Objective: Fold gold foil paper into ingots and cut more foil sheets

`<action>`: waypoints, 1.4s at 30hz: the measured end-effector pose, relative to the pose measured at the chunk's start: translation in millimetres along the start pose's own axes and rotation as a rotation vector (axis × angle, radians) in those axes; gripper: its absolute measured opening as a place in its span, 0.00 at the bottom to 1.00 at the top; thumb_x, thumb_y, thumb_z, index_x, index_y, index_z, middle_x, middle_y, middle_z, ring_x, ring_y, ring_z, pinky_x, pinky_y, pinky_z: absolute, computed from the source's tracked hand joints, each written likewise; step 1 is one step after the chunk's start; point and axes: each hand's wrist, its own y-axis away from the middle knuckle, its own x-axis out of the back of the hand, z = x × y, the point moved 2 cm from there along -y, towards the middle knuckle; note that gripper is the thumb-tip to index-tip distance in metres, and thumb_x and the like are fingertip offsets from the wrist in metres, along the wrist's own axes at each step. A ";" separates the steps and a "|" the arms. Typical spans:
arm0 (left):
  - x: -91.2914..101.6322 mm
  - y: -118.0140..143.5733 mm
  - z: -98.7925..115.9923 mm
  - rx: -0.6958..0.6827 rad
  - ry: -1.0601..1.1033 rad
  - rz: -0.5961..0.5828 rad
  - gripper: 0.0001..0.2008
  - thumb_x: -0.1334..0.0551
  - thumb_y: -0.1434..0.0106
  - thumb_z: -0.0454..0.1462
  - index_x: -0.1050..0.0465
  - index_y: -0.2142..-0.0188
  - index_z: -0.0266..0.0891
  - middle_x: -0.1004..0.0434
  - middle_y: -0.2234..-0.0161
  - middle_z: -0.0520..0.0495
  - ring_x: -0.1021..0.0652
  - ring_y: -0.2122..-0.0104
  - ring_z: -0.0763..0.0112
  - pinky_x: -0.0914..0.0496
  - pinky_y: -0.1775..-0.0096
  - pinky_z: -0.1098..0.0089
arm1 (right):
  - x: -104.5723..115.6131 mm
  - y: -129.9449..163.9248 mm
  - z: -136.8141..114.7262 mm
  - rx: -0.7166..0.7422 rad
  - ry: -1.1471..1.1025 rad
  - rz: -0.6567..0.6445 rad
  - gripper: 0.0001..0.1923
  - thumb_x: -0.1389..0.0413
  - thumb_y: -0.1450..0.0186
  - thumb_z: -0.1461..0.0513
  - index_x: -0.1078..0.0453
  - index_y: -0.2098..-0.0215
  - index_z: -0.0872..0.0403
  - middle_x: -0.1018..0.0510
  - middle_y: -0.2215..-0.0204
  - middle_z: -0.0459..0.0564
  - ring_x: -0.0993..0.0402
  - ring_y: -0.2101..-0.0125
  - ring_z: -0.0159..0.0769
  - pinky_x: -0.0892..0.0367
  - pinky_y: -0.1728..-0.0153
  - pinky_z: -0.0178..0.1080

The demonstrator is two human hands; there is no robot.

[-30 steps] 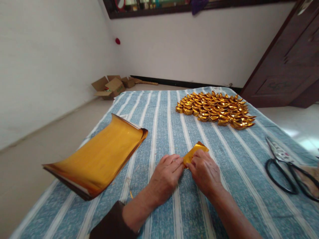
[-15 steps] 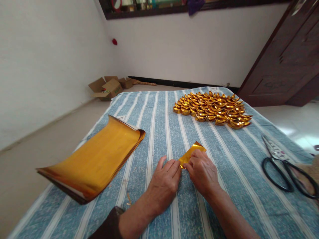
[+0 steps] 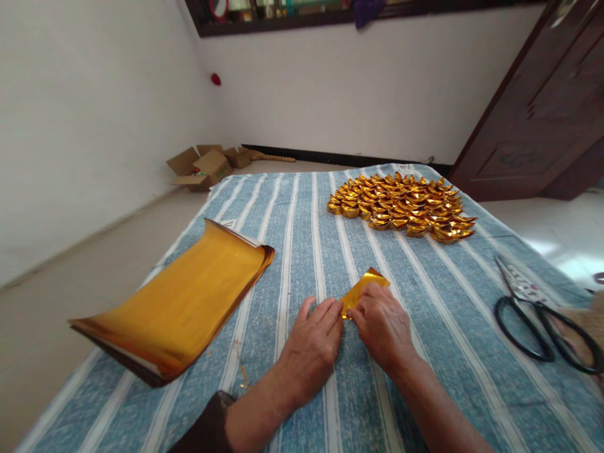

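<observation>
A small folded piece of gold foil paper (image 3: 355, 297) lies on the striped cloth under my hands. My right hand (image 3: 384, 321) has its fingers curled on it, thumb and fingertips pinching its near edge. My left hand (image 3: 314, 340) lies with fingers stretched out and thumb apart, its fingertips touching the paper's left end. To the left rests a stack of large gold foil sheets (image 3: 189, 296) with curled edges. Farther back on the right stand many folded gold paper ingots (image 3: 401, 204), packed close together.
The blue-and-white striped cloth (image 3: 297, 251) covers the table. Black-handled scissors (image 3: 528, 302) lie at the right. A few gold scraps (image 3: 243, 376) are near my left forearm. Open cardboard boxes (image 3: 202, 167) sit on the floor behind, and a dark wooden door (image 3: 523, 126) stands at right.
</observation>
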 end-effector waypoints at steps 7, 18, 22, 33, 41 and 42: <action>-1.5 0.7 -1.3 0.000 0.000 -0.014 0.17 0.55 0.32 0.26 0.29 0.53 0.28 0.25 0.52 0.33 0.27 0.49 0.54 0.36 0.48 0.49 | 3.6 -0.4 -2.7 -0.020 0.019 -0.026 0.10 0.42 0.37 0.62 0.29 0.76 0.54 0.26 0.66 0.51 0.33 0.64 0.39 0.38 0.63 0.40; -3.5 2.2 -2.6 0.013 0.021 -0.025 0.17 0.54 0.32 0.27 0.31 0.50 0.29 0.26 0.50 0.34 0.27 0.49 0.55 0.36 0.47 0.49 | 1.0 0.1 -0.4 -0.007 -0.002 0.004 0.11 0.42 0.37 0.62 0.30 0.77 0.54 0.26 0.67 0.51 0.33 0.65 0.39 0.37 0.64 0.40; -4.1 2.5 -3.3 0.017 0.041 -0.014 0.18 0.54 0.33 0.26 0.31 0.50 0.30 0.26 0.50 0.33 0.27 0.49 0.54 0.36 0.47 0.48 | 1.3 0.0 -0.6 -0.009 0.000 0.001 0.11 0.42 0.37 0.61 0.30 0.77 0.54 0.26 0.67 0.51 0.33 0.65 0.39 0.37 0.64 0.40; -3.0 1.4 -3.4 -0.004 0.033 -0.035 0.18 0.55 0.32 0.26 0.31 0.50 0.29 0.26 0.50 0.32 0.27 0.49 0.54 0.36 0.48 0.49 | 3.6 -0.2 -2.2 -0.014 0.022 -0.006 0.10 0.42 0.37 0.61 0.30 0.76 0.53 0.26 0.67 0.51 0.33 0.65 0.39 0.39 0.66 0.40; -2.9 1.4 -3.6 0.001 0.018 -0.074 0.18 0.54 0.32 0.26 0.32 0.49 0.30 0.27 0.48 0.35 0.28 0.48 0.55 0.36 0.48 0.50 | 3.3 3.2 -8.0 0.083 0.105 0.051 0.06 0.44 0.36 0.66 0.29 0.71 0.51 0.27 0.70 0.49 0.35 0.67 0.40 0.46 0.69 0.40; -3.1 1.5 -3.7 0.001 0.017 -0.082 0.17 0.54 0.32 0.26 0.32 0.49 0.30 0.27 0.48 0.35 0.28 0.47 0.55 0.36 0.48 0.50 | 2.5 4.0 -8.9 0.100 0.137 0.056 0.07 0.45 0.36 0.66 0.29 0.71 0.51 0.27 0.70 0.49 0.36 0.67 0.40 0.46 0.70 0.40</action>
